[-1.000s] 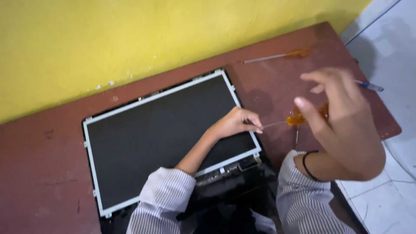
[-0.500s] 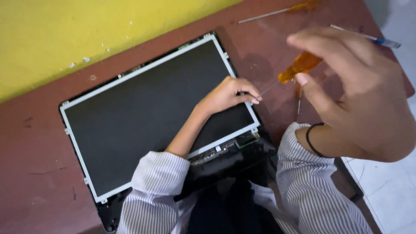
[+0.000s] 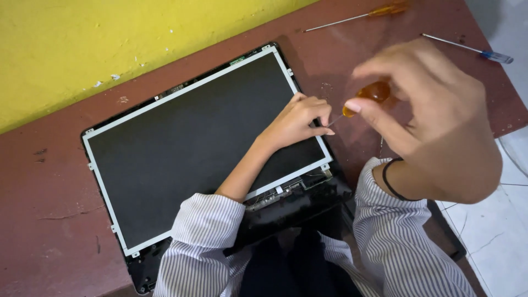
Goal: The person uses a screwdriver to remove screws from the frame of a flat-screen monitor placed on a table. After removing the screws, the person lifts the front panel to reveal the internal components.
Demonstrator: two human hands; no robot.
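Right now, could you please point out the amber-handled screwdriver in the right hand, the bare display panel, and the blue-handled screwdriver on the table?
amber-handled screwdriver (image 3: 375, 91), head view, on its amber handle.
display panel (image 3: 187, 143), head view, on its dark screen surface.
blue-handled screwdriver (image 3: 496, 56), head view, on its blue handle.

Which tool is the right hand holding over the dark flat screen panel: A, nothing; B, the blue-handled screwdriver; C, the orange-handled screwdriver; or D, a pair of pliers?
C: the right hand grips the orange-handled screwdriver; the blue-handled screwdriver lies apart on the reddish-brown table.
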